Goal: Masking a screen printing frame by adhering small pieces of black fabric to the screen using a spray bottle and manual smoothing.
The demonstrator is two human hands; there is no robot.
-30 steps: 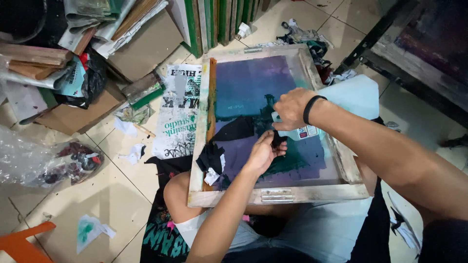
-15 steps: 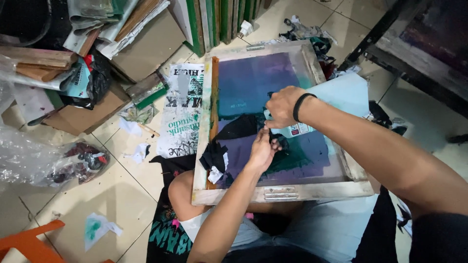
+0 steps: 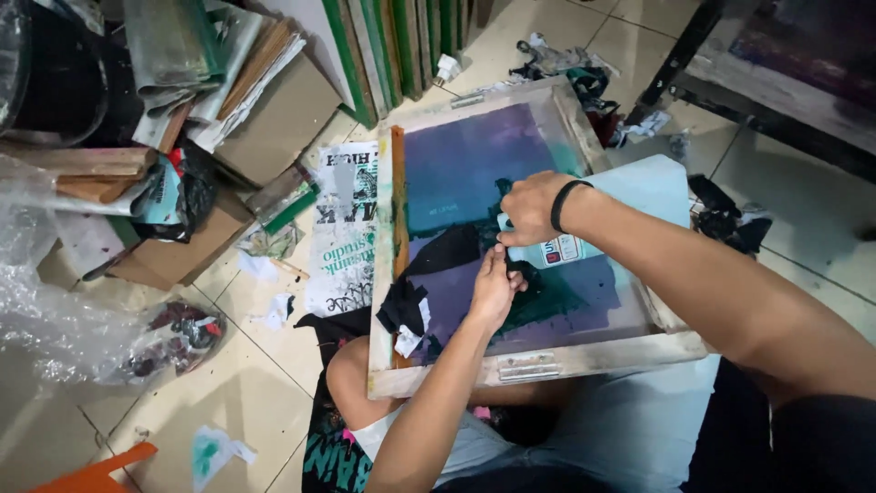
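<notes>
One wooden screen-printing frame [image 3: 547, 361] lay across the person's lap in the centre of the picture, its mesh stained purple and green. The near rail rested on the knees and the far rail tilted toward the top of the frame, which appeared to keep the mesh within reach of both arms.

The right hand [image 3: 529, 208], a black band at its wrist, was at centre and closed around the neck end of one pale blue plastic bottle [image 3: 639, 196]. The bottle lay on its side over the right part of the mesh, its spout end turned toward the middle, seemingly so that liquid could reach the screen. The left hand [image 3: 495, 290] sat just below the right, fingers drawn together and pressed on the mesh where a dark green smear spread. Whether it pinched a rag could not be told.

One black cloth [image 3: 401, 306] lay bunched at the lower left of the mesh, against the orange-stained left rail, close at hand.

Outside the frame, one printed sheet [image 3: 342, 228] lay flat on the tiled floor left of the screen. Several green-edged frames [image 3: 383, 55] leaned upright at top centre; at least four edges could be counted. One cardboard box [image 3: 274, 119] sat at upper left among piled papers. One crumpled clear plastic sheet [image 3: 55, 319] occupied the left edge.
</notes>
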